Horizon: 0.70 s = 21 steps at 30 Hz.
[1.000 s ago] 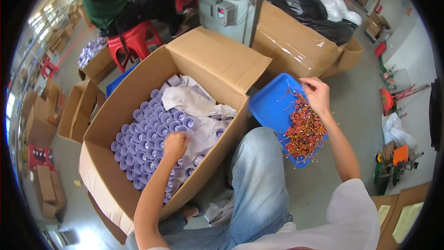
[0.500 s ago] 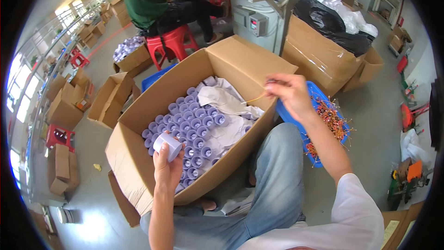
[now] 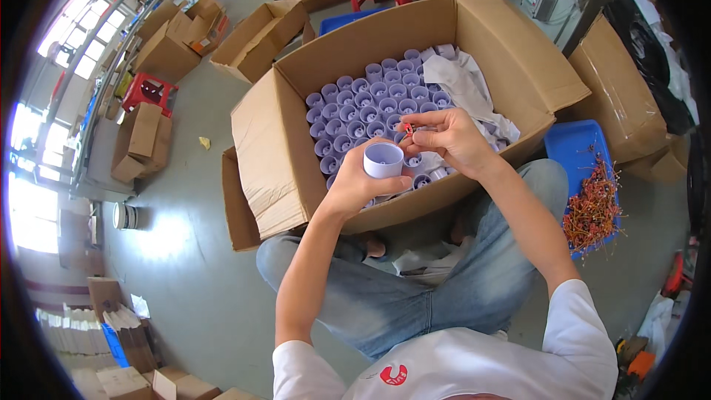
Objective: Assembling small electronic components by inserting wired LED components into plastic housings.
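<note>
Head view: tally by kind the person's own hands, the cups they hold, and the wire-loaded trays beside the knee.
Hands (left hand, right hand): 2
Held pale purple cup: 1
Blue tray with wires: 1
Total: 4

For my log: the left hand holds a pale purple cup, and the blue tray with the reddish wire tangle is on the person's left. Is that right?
Not the side: the head view shows the blue tray with the reddish wire tangle on the person's right. The left hand does hold a pale purple cup.
</note>
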Motion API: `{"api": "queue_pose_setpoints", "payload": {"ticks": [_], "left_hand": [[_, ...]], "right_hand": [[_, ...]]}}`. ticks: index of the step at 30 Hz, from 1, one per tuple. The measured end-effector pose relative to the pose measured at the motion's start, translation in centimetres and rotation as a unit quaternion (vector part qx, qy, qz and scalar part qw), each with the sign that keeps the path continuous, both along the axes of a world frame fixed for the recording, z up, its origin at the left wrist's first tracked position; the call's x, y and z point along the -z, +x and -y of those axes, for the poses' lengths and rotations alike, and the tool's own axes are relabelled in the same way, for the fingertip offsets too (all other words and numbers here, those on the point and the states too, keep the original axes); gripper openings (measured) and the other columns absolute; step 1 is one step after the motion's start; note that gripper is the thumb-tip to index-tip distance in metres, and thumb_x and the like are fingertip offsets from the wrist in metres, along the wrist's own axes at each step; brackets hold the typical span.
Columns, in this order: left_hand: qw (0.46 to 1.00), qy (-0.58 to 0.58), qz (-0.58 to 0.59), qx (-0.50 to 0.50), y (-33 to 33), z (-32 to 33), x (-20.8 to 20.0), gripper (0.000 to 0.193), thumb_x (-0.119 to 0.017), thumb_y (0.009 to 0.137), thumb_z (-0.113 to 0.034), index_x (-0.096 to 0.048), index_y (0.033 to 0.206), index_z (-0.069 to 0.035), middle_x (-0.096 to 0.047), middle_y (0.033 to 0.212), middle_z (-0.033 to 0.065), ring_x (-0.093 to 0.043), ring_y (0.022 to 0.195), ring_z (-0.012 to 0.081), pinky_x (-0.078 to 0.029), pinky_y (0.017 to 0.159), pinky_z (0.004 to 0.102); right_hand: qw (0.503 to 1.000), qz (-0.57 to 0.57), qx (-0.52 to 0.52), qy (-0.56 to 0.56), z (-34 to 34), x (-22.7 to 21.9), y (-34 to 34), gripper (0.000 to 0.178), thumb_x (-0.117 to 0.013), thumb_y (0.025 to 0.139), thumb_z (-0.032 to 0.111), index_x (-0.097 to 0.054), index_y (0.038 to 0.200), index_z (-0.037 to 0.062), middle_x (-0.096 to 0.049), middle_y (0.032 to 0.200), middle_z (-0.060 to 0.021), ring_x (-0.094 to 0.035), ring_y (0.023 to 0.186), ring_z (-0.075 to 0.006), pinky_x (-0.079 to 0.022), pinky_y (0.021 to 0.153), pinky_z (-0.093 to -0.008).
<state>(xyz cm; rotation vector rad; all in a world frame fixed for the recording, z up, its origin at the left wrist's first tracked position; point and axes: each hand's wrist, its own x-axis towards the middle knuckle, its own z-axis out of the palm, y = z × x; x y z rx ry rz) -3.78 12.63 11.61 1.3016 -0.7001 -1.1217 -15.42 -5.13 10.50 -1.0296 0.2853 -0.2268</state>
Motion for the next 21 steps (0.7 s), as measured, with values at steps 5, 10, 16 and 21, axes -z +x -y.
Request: {"api": "queue_pose_setpoints", "payload": {"ticks": [5, 10, 16, 21], "left_hand": [[0.996, 0.033, 0.062, -0.055, 0.0, -0.2, -0.4, 0.042, -0.08, 0.067, 0.0, -0.059, 0.104, -0.001, -0.068, 0.084, 0.0055, -0.065, 0.078, 0.0127, -0.054, 0.073, 0.0291], [0.973, 0.01, 0.219, -0.064, 1.0, -0.1, -0.1, 0.038, -0.08, 0.069, -0.002, -0.06, 0.101, -0.001, -0.069, 0.087, 0.0076, -0.067, 0.08, 0.0146, -0.054, 0.073, 0.0293], [0.868, 0.017, 0.426, -0.254, -0.8, 0.3, 0.0, 0.046, -0.082, 0.069, -0.009, -0.057, 0.107, -0.001, -0.065, 0.104, 0.0188, -0.065, 0.102, 0.0296, -0.051, 0.087, 0.0406], [0.803, -0.09, 0.557, -0.191, -0.1, 0.6, 1.7, 0.076, -0.079, 0.068, -0.003, -0.038, 0.133, -0.001, -0.047, 0.12, 0.02, -0.051, 0.11, 0.0368, -0.044, 0.096, 0.0433]], "right_hand": [[0.996, -0.002, 0.013, -0.088, -0.3, 0.8, -0.5, 0.025, -0.063, 0.09, -0.002, -0.065, 0.114, -0.0078, -0.07, 0.097, -0.0162, -0.072, 0.082, -0.02, -0.06, 0.073, -0.0302], [0.978, -0.027, 0.039, -0.202, -0.5, 1.6, -0.5, 0.019, -0.064, 0.091, 0.001, -0.068, 0.107, -0.008, -0.071, 0.085, -0.0127, -0.07, 0.073, -0.016, -0.059, 0.067, -0.0267], [0.942, 0.081, 0.236, -0.224, 0.1, 0.6, -1.0, 0.019, -0.064, 0.092, 0.003, -0.069, 0.109, -0.0054, -0.069, 0.089, -0.0103, -0.068, 0.072, -0.0142, -0.055, 0.063, -0.025], [0.912, 0.22, 0.256, -0.234, -0.7, -0.7, -2.3, 0.02, -0.066, 0.091, 0.0, -0.068, 0.11, -0.0061, -0.065, 0.093, -0.0104, -0.066, 0.074, -0.0138, -0.054, 0.065, -0.0236]]}}
